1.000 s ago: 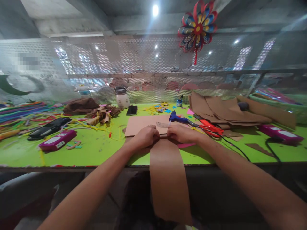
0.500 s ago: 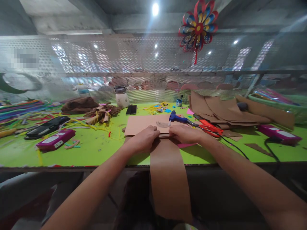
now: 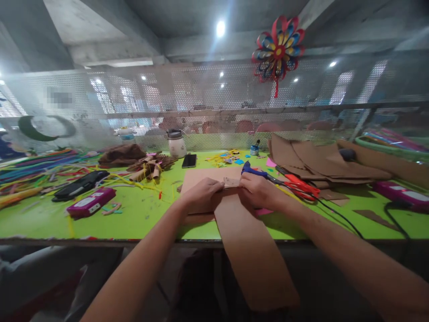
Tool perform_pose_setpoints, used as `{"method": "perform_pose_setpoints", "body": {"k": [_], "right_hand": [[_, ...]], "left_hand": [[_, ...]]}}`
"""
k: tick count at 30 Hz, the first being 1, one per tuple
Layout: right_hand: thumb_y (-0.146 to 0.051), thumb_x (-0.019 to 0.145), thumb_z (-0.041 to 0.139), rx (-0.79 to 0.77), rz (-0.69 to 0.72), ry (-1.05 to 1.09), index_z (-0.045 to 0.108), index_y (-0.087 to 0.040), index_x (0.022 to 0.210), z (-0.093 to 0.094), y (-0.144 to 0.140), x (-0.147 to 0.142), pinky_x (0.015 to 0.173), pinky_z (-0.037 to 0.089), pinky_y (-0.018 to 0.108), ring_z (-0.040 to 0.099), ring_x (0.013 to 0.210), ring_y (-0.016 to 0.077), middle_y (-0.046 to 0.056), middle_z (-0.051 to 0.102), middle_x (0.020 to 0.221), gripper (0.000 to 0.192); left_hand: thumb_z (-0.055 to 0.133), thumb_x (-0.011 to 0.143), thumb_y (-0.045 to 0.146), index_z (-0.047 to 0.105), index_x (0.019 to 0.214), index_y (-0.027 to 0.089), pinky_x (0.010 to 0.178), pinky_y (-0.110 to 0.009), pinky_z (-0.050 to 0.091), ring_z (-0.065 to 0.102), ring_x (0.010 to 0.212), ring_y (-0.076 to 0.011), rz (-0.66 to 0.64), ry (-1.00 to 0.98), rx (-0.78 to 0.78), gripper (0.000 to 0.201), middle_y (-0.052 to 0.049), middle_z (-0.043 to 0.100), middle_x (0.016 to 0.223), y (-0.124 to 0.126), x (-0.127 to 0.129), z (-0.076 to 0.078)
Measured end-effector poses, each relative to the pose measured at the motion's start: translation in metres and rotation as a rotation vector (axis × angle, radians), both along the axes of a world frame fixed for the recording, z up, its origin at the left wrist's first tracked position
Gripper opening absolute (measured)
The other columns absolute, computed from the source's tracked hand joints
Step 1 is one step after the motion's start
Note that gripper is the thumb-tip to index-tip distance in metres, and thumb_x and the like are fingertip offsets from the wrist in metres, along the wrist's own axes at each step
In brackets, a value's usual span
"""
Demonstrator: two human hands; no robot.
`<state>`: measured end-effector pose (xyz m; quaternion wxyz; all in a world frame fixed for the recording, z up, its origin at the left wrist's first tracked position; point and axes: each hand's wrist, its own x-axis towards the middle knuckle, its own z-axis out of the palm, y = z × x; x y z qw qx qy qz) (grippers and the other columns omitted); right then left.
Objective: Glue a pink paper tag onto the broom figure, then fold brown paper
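A long brown paper strip (image 3: 251, 250) runs from between my hands over the table's front edge and hangs down. My left hand (image 3: 206, 192) grips the left side of its far end, fingers bent and pressed together. The right hand (image 3: 256, 190) pinches the right side of that end. Both hands rest over a flat light-brown cardboard sheet (image 3: 196, 178). A small pale piece (image 3: 231, 181) shows between the fingertips; its kind is unclear. Just beyond my right hand lies a blue-handled tool (image 3: 252, 170), beside red-handled scissors (image 3: 301, 187).
Stacked brown paper sheets (image 3: 311, 158) lie at the back right. A purple box (image 3: 91, 202), a black case (image 3: 80, 185) and coloured pipe cleaners (image 3: 43, 165) are on the left. Behind stand a phone (image 3: 189, 161) and a white jar (image 3: 176, 145). A black cord (image 3: 338, 217) crosses the right side.
The hanging end of the strip has swung to the right. My hands have drawn closer together around its far end, and the view has tilted up slightly.
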<state>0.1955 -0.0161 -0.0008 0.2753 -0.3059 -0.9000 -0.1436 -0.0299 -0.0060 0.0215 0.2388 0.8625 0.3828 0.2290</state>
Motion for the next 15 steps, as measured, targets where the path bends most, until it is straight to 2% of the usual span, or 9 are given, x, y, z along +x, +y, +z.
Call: {"method": "perform_pose_setpoints", "body": {"k": [5,8,11,15], "right_hand": [[-0.011,0.089,0.036,0.076,0.023,0.041,0.053,-0.016,0.073,0.003,-0.005,-0.004,0.066,0.039,0.028,0.045,0.073,0.0169,0.007,0.05,0.078,0.024],[-0.011,0.09,0.035,0.091,0.043,0.077,0.054,-0.016,0.074,0.004,-0.007,-0.005,0.07,0.041,0.029,0.046,0.079,0.0175,0.007,0.052,0.081,0.025],[-0.012,0.09,0.036,0.084,0.062,0.094,0.054,-0.016,0.076,0.004,-0.007,-0.005,0.074,0.042,0.03,0.047,0.082,0.0178,0.008,0.053,0.085,0.024],[-0.012,0.09,0.036,0.052,0.061,0.106,0.055,-0.016,0.075,0.003,-0.007,-0.004,0.075,0.043,0.031,0.048,0.083,0.0183,0.009,0.054,0.085,0.025]], "left_hand": [[0.048,0.084,0.035,0.068,0.082,0.019,0.082,-0.027,0.04,0.056,0.087,-0.0177,-0.119,-0.139,-0.256,0.025,-0.003,0.068,0.095,-0.007,0.0,0.009],[0.053,0.082,0.033,0.068,0.078,0.017,0.082,-0.028,0.041,0.057,0.085,-0.0167,-0.147,-0.261,-0.469,0.022,-0.003,0.068,0.09,-0.014,0.003,0.007],[0.059,0.079,0.031,0.067,0.084,0.015,0.082,-0.03,0.042,0.058,0.083,-0.016,-0.163,-0.433,-0.702,0.019,-0.005,0.067,0.092,-0.019,0.006,-0.001],[0.064,0.076,0.031,0.066,0.083,0.012,0.079,-0.029,0.042,0.057,0.08,-0.0147,-0.129,-0.529,-0.835,0.02,-0.006,0.065,0.088,-0.02,0.009,-0.007]]}}
